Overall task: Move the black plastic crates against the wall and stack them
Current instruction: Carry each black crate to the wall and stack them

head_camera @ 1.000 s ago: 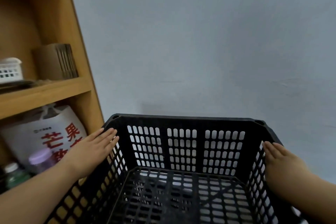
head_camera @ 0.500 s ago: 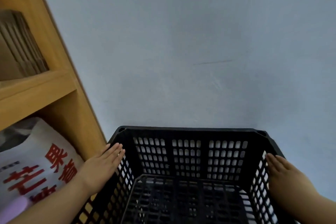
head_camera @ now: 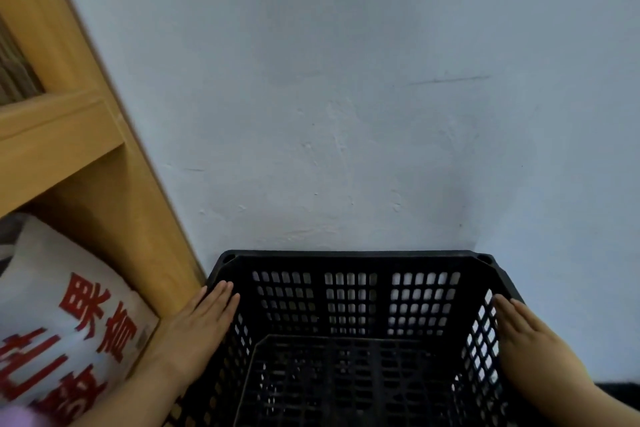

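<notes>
An empty black plastic crate (head_camera: 353, 302) with perforated walls fills the lower middle of the head view. Its far rim lies close to the pale blue-grey wall (head_camera: 346, 114); whether it touches is hidden. My left hand (head_camera: 201, 322) presses flat against the crate's left outer side, fingers straight. On the opposite outer side my right hand (head_camera: 526, 333) presses flat in the same way. Only this one crate is in view.
A wooden shelf unit (head_camera: 86, 149) stands right beside the crate on the left, its side panel next to my left hand. A white bag with red characters (head_camera: 69, 322) sits on its lower shelf. A dark strip of floor (head_camera: 620, 392) shows at lower right.
The crate with both hands on it has moved forward, closer to the wall and lower in the view. The shelf has slid off to the left.
</notes>
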Demonstrator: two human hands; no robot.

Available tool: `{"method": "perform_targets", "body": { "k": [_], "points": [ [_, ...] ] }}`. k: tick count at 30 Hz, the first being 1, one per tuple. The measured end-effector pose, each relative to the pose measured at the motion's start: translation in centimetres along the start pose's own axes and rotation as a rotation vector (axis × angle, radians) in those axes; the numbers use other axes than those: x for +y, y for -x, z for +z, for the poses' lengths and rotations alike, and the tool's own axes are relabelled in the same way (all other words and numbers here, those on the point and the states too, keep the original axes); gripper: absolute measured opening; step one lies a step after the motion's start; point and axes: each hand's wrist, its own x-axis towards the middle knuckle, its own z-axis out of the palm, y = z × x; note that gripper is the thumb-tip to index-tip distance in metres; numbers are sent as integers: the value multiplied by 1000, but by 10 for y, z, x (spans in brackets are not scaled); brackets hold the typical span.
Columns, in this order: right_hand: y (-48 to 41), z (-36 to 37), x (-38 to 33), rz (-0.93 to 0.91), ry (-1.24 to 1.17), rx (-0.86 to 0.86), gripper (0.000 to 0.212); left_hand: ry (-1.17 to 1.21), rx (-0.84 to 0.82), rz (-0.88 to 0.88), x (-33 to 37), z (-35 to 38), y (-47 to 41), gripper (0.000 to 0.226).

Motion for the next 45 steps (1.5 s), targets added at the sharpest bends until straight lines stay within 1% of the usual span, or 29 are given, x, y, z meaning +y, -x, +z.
{"method": "perform_targets", "body": {
  "k": [2, 4, 5, 7, 9, 11, 13, 15, 16, 18, 19, 20, 21, 22, 23, 25, 26, 27, 28, 30, 33, 35, 37, 39, 40, 41, 42, 43, 45],
  "points": [
    [0, -2, 3, 6, -9, 17, 53, 12, -6, -53, 1, 4, 0, 115],
    [-4, -8, 3, 29, 0, 45, 53, 73, -98, -106, 8, -9, 0, 117],
    [-6, -10, 3, 38, -1, 55, 54, 96, -69, -119, 9, -7, 0, 107],
    [-7, -8, 1, 45, -3, 80, 53, 167, -90, -110, 13, -8, 1, 86],
    [-7, -10, 0, 65, 32, 50, 47, 177, -88, -157, 16, -6, 0, 81],
    [-5, -12, -3, 81, 49, -40, 47, 195, -88, -165, 18, -4, 2, 81],
    [-3, -13, -3, 82, 41, -94, 60, 185, -85, -167, 19, -3, 2, 82],
    [-1, -14, -2, 110, 24, -121, 58, 177, -91, -174, 20, -3, 2, 84],
    [1, -16, 1, 131, 22, -155, 62, 175, -103, -170, 19, -3, 1, 85],
    [-2, -25, -1, 90, 126, -214, 75, 190, -109, -180, 18, 0, 0, 88],
    [-3, -36, -6, 76, 185, -280, 79, 198, -103, -182, 17, 2, -1, 89],
    [-3, -39, -6, 67, 243, -270, 72, 196, -107, -183, 17, 2, 0, 90],
    [-2, -43, -6, -8, 245, -356, 63, 194, -117, -180, 17, 3, 0, 90],
    [-4, -49, -8, -18, 199, -472, 58, 192, -131, -178, 17, 2, -1, 90],
    [-6, -50, -9, -5, 173, -525, 57, 184, -129, -169, 17, 3, -1, 89],
    [1, -39, -6, 16, 87, -448, 63, 157, -135, -166, 17, 3, -1, 89],
    [3, -40, -5, 20, 132, -430, 68, 148, -135, -163, 17, 2, 0, 89],
    [3, -41, -3, 56, 121, -418, 66, 152, -122, -161, 17, 4, -1, 89],
    [5, -35, -3, 92, 96, -320, 55, 155, -108, -162, 18, 4, -1, 89],
    [10, -27, -4, 135, 48, -294, 41, 142, -103, -163, 20, 0, 0, 88],
    [10, -24, -3, 103, 77, -222, 41, 126, -76, -133, 19, -2, -1, 86],
    [8, -22, -2, 100, 31, -241, 49, 113, -56, -101, 18, -2, -3, 83],
    [9, -15, 0, 83, 25, -187, 48, 151, -47, -73, 18, -3, -4, 81],
    [11, -8, 1, 76, -3, -144, 56, 143, 46, -20, 15, 1, -4, 91],
    [10, -6, 2, 76, -16, -127, 57, 112, 57, -15, 13, 1, -4, 103],
    [10, -5, 2, 71, -22, -122, 57, 133, 14, -58, 11, -2, -3, 111],
    [10, -5, 2, 76, -30, -129, 58, 143, 47, -62, 10, -2, -4, 113],
    [11, -3, 2, 77, -39, -119, 58, 119, 21, -49, 9, 1, -4, 111],
    [10, -4, 2, 83, -25, -65, 58, 115, 48, -48, 8, 5, -4, 109]
  ]
}}
